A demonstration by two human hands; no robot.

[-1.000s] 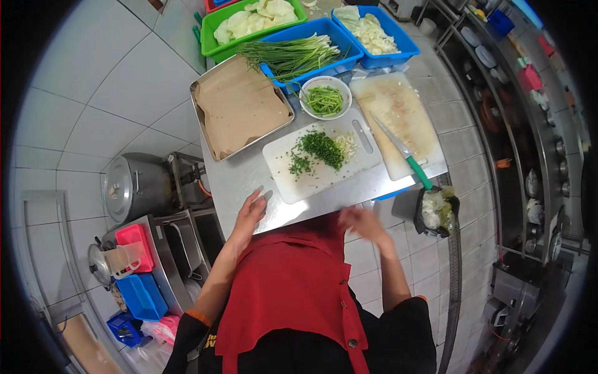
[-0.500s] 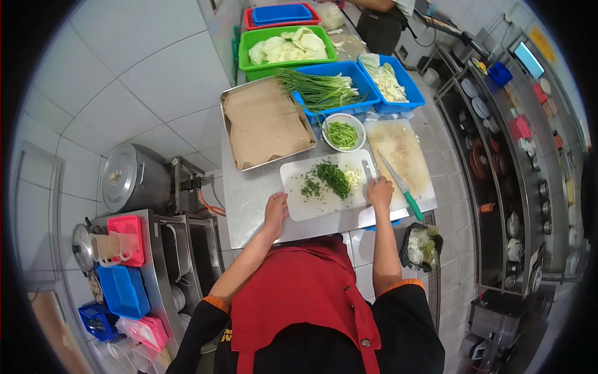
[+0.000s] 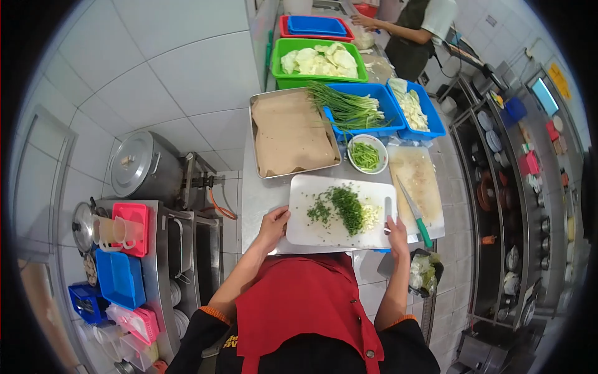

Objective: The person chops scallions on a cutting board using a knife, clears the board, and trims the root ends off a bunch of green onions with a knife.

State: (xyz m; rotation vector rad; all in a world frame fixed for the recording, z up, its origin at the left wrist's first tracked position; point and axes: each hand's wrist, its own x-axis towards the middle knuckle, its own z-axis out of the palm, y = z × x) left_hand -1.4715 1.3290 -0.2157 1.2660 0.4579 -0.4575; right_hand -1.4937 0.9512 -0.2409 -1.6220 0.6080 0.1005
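Note:
A white cutting board [image 3: 305, 230] is gripped at both ends. On it lie chopped green herbs [image 3: 347, 209] and pale chopped bits [image 3: 370, 216]. My left hand [image 3: 273, 225] is closed on the board's left edge. At the right end, beside the handle slot, my right hand [image 3: 396, 234] is wrapped round the edge. Just behind stands a bowl of cut green stalks [image 3: 366, 155]. A paper-lined metal tray [image 3: 293, 134] sits behind on the left. To the right, a knife with a green handle [image 3: 423, 232] rests on a second, stained board [image 3: 423, 171].
Behind are a blue bin of green onions [image 3: 391, 103], a green bin of cabbage [image 3: 283, 78] and another blue bin [image 3: 436, 124]. A co-worker [image 3: 414, 31] stands at the far end. A waste bin [image 3: 425, 272] is at the right; a big pot [image 3: 140, 168] stands left.
First my hands were off the board, at the table's front edge; then they reached its two ends. Now both hold it, and it has come closer. The head view has shifted, showing the co-worker.

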